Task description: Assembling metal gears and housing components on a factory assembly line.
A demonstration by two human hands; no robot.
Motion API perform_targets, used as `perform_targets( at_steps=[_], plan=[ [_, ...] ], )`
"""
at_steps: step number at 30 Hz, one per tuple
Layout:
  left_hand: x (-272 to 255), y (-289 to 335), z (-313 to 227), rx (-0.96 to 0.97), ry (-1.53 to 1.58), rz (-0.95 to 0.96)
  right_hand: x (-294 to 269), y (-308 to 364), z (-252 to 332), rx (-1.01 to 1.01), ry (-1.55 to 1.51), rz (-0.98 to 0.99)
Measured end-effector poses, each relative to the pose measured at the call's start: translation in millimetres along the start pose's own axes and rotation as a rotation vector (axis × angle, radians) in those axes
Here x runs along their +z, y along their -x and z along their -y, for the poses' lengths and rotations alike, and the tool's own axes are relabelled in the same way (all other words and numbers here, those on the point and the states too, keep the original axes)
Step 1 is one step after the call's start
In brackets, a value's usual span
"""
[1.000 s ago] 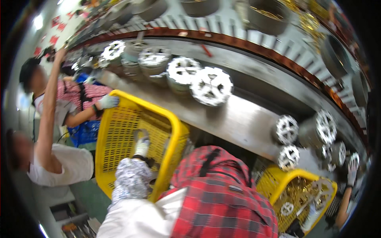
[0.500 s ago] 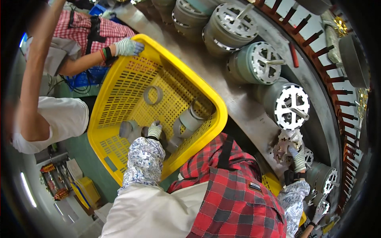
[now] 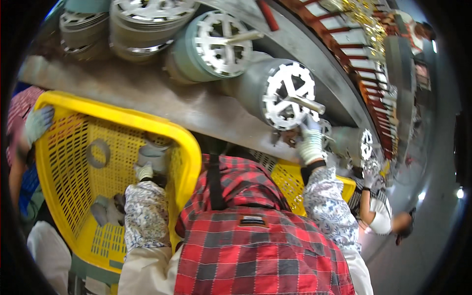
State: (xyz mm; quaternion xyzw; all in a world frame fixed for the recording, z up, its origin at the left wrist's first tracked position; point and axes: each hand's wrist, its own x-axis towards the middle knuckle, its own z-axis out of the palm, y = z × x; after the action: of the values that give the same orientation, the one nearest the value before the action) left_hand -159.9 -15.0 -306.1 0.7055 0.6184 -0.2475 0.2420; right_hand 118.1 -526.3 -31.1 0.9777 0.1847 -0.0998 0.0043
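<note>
My left hand (image 3: 144,172), in a striped knit glove, is inside the yellow plastic basket (image 3: 120,115). It is against a stack of grey rings (image 3: 153,155) by the basket's right wall; its fingers are mostly hidden. My right hand (image 3: 310,141), gloved too, reaches up to the lower right edge of a white slotted disc (image 3: 290,93) with a metal rod, on the end of a grey cylinder (image 3: 248,83). Its fingers are blurred against the disc's rim, so their grip is unclear. Another grey ring (image 3: 98,153) leans on the basket's far side, and more grey pieces (image 3: 105,210) lie lower down.
A co-worker's gloved hand (image 3: 39,123) holds the basket's left rim. More cylinders with slotted discs (image 3: 221,44) line the metal bench (image 3: 147,103). Behind them curves a rack of red-brown pegs (image 3: 361,69). A second yellow basket (image 3: 290,184) stands below my right arm; another person (image 3: 376,209) works farther right.
My view has swung right. My left hand has moved from the middle of the basket to the ring stack. My right hand has risen from a lower slotted disc to the larger cylinder's disc.
</note>
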Motion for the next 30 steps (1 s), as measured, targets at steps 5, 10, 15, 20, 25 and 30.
perform_targets(
  at_steps=[5,10,15,20,25,30],
  plan=[
    [16.9,-6.0,-23.7,-0.067,0.094,0.145,-7.8,0.3,-9.7,0.146,0.137,0.325],
    [-31.4,-11.0,19.4,0.041,0.956,0.282,32.4,8.8,-62.4,0.152,0.116,-0.138],
    [-194.5,-7.8,142.0,0.543,0.486,-0.125,7.6,12.6,-83.0,0.280,-0.222,-0.646],
    [-263.1,76.2,66.4,0.291,1.501,-0.094,-20.9,45.4,-88.9,0.081,-0.386,-0.797],
    [-191.1,385.8,-168.9,0.758,1.042,0.445,-2.3,87.4,-39.5,0.094,-0.944,-0.514],
    [-11.1,366.7,-240.7,0.641,0.625,0.980,20.1,110.8,-23.4,0.342,-1.136,-0.554]
  ],
)
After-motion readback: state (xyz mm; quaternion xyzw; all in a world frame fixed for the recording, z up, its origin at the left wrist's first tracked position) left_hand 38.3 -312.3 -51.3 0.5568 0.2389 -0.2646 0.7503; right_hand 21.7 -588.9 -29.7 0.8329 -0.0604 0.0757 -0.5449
